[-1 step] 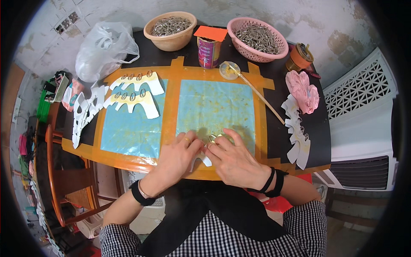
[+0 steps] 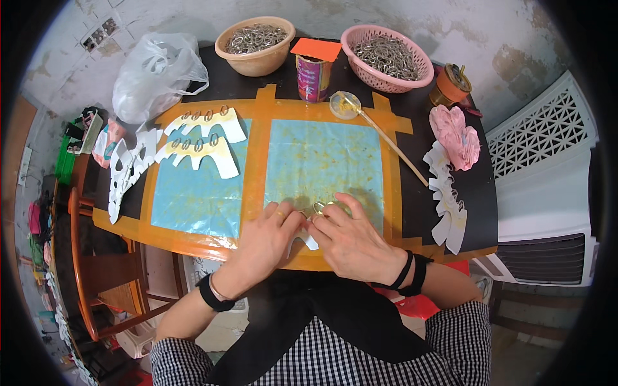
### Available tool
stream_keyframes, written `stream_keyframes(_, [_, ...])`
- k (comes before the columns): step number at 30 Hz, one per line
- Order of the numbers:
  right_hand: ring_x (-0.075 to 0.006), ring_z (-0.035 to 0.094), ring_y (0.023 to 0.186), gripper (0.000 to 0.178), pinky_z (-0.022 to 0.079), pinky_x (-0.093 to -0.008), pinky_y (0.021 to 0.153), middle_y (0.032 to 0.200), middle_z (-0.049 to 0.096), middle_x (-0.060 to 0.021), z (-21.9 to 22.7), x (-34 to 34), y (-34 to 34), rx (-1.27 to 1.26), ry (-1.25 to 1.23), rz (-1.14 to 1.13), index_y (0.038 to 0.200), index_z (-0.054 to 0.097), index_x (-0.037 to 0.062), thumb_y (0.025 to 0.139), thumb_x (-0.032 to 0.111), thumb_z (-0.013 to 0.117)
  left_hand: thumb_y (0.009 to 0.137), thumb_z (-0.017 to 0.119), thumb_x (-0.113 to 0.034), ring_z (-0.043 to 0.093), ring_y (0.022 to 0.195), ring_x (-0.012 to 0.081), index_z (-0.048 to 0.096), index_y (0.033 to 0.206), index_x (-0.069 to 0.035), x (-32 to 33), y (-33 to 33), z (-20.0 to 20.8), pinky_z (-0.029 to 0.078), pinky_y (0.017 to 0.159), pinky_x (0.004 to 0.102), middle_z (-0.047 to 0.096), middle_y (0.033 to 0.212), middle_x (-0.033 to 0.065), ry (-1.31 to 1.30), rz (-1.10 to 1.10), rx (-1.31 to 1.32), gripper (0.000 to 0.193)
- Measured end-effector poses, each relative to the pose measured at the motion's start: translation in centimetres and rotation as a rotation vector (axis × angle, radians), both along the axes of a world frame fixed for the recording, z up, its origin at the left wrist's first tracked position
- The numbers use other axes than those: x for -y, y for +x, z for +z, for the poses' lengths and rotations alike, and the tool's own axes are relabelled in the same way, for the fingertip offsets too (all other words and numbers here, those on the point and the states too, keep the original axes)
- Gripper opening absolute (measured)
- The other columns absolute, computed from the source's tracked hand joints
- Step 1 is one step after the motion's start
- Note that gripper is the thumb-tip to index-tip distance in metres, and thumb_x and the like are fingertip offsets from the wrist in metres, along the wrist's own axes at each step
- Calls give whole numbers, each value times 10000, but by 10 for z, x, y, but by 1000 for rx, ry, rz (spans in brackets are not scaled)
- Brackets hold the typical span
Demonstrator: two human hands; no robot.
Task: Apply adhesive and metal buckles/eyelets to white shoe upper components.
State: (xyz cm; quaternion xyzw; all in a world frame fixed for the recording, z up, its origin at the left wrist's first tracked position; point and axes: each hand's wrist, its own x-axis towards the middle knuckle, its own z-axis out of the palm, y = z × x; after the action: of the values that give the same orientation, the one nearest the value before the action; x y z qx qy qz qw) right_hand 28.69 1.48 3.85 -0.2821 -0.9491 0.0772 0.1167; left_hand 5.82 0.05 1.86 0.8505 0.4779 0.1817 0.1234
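My left hand (image 2: 265, 233) is closed, its fingertips pinched at a white scalloped piece (image 2: 307, 240) at the near edge of the blue sheet (image 2: 322, 154). Fingers curled, my right hand (image 2: 353, 239) meets it from the other side. A shiny metal ring (image 2: 318, 208) shows at the right fingertips. Most of the white piece is hidden under both hands. Two similar white pieces (image 2: 225, 162) with upright rings and yellow smears lie on the left sheet (image 2: 193, 206).
Behind stand a tan bowl (image 2: 254, 64) and a pink basket (image 2: 421, 76) of rings, a purple cup (image 2: 313, 80) and a plastic bag (image 2: 151, 77). A stick (image 2: 393, 147) rests in a small dish (image 2: 341, 110). White pieces (image 2: 450, 222) and pink gloves (image 2: 456, 138) lie right.
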Motion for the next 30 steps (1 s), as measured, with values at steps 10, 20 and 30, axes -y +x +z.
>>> stream_keyframes(10, [-253,584,1176,459,313,-545,1233,1123,627,-65,-7,-7,-6,1,9,-52,1330,682,-14,880,71,657,787,812,-59,632,1023,306,694,1140,-73,17,-1,-27,570,839,406,660,1141,82,188,59,78,373])
stream_keyframes(20, [-233,576,1204,464,306,-525,1240,1160,625,-49,-12,2,-5,1,71,-127,1403,666,-10,961,109,594,737,820,-19,637,984,289,727,1144,-81,19,2,-24,595,739,393,622,1142,83,273,95,92,422])
stream_keyframes(30, [-200,584,1203,490,267,-510,1297,1107,586,-32,-19,1,0,66,142,-116,1417,666,-27,991,197,577,715,808,87,635,863,267,766,1042,-103,16,7,-11,554,706,374,621,1043,62,181,134,28,381])
